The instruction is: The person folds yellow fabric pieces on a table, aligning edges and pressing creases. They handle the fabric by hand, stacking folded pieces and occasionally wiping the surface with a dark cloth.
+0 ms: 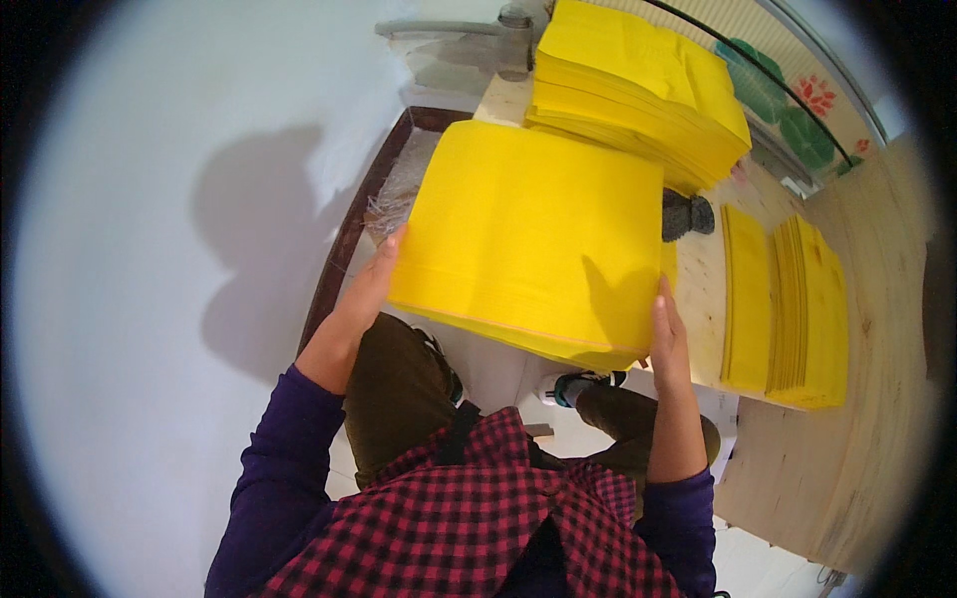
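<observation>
A thick stack of yellow fabric sheets (528, 234) spans the middle of the view, its near edge tilted, with several layers showing below the top one. My left hand (373, 275) grips its left side, fingers mostly hidden behind the edge. On the opposite side my right hand (670, 334) presses the right edge with its fingers pointing up. Between them the two hands hold the stack in front of my knees. Just past its right edge lies a dark grey crumpled piece (688, 214), whose kind I cannot make out.
Behind, a taller yellow stack (638, 90) rests on a pale wooden table (706, 299). Two narrower yellow stacks (748, 299) (809, 309) sit at the right. A white wall (130, 399) stands at the left. A clear jar (514, 45) is at the back.
</observation>
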`<control>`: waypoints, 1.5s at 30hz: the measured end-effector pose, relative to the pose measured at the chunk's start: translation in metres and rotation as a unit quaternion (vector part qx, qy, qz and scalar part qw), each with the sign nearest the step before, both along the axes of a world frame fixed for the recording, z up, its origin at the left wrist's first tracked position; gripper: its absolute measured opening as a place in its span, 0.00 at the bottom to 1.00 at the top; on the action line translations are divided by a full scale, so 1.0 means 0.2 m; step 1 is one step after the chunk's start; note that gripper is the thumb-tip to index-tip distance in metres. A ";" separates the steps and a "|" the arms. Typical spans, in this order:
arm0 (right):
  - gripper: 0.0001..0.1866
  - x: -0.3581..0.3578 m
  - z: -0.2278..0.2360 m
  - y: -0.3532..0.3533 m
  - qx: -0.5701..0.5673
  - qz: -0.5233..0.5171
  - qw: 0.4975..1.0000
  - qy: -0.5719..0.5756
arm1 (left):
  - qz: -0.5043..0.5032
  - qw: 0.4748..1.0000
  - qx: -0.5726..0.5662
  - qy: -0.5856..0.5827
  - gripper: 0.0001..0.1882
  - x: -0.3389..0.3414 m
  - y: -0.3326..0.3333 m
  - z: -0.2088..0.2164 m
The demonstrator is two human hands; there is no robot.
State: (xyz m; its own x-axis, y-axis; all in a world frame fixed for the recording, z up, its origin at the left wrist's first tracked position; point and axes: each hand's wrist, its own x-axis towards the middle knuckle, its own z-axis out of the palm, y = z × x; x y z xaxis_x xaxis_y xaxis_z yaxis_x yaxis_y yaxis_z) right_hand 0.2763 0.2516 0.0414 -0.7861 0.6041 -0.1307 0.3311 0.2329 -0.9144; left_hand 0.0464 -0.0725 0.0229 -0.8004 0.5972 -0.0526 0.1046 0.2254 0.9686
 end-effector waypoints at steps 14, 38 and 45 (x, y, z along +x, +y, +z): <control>0.31 0.22 -0.11 0.09 0.081 -0.067 0.993 0.051 | -0.052 0.937 -0.047 0.342 0.21 0.08 0.23 0.13; 0.09 0.34 -0.27 0.25 -0.011 -0.184 0.976 0.115 | -0.266 0.937 0.044 0.223 0.19 0.46 1.03 -0.06; 0.14 0.36 -0.32 0.38 0.061 -0.181 0.982 0.006 | -0.268 0.928 0.027 0.257 0.19 0.46 1.03 -0.06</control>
State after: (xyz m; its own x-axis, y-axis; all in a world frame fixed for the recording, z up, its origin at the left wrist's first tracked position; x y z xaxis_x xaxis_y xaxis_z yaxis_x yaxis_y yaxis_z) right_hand 0.3484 0.3270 -0.0235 -0.5186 0.8544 -0.0321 0.4010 0.2099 -0.8917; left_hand 0.1390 0.1333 0.0115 -0.2992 0.9073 0.2955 0.6388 -0.0396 0.7683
